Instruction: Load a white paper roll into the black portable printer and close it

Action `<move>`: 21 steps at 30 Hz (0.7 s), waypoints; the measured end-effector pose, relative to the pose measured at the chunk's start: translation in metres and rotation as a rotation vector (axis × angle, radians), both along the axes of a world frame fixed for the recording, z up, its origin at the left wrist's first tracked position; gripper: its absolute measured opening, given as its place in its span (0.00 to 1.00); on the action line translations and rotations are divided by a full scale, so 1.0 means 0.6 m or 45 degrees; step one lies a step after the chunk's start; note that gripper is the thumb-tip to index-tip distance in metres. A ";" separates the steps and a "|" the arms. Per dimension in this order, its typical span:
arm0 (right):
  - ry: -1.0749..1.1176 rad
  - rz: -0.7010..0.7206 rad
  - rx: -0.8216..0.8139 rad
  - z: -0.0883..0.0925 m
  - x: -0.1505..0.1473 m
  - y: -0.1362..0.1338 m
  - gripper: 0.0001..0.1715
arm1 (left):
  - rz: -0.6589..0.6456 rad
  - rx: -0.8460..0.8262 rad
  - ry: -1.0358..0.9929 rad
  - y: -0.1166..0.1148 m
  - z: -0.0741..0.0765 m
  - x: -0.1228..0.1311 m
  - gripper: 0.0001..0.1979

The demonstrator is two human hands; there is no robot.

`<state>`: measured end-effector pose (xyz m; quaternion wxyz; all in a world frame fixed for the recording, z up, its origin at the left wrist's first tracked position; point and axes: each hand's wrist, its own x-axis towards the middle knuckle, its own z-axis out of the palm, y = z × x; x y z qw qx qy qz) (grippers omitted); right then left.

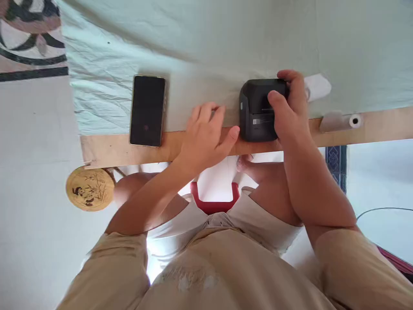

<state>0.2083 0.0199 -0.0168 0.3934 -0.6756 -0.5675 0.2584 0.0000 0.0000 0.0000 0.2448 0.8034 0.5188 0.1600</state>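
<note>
My right hand (290, 112) grips the right side of a black portable printer (258, 112), thumb on its top and fingers around the far right corner. The printer sits at the table's near edge, with a small pale label on its top. My left hand (204, 133) is open, fingers spread, over the wooden edge to the left of the printer and apart from it. Right of the printer lies a white paper roll (355, 121) with a loose end. A white object (318, 87), partly hidden behind my right hand, lies farther back; its kind is unclear.
A phone (147, 110) with a dark screen lies left of my left hand. Pale green cloth (209, 38) covers the table behind its bare wooden edge (109, 150). A round wooden stool (90, 188) stands at lower left. Below the table is a red bar (214, 206) between my legs.
</note>
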 end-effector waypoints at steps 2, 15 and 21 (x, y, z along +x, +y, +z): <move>0.044 0.062 0.047 0.003 -0.002 -0.010 0.25 | -0.072 -0.025 -0.034 -0.008 -0.002 0.020 0.36; 0.370 0.158 0.354 0.033 -0.100 -0.042 0.18 | 0.205 -0.765 -1.704 0.006 -0.015 0.026 0.18; 0.388 0.427 0.181 0.028 -0.127 -0.024 0.19 | 0.529 -0.953 -1.688 0.015 -0.025 -0.012 0.28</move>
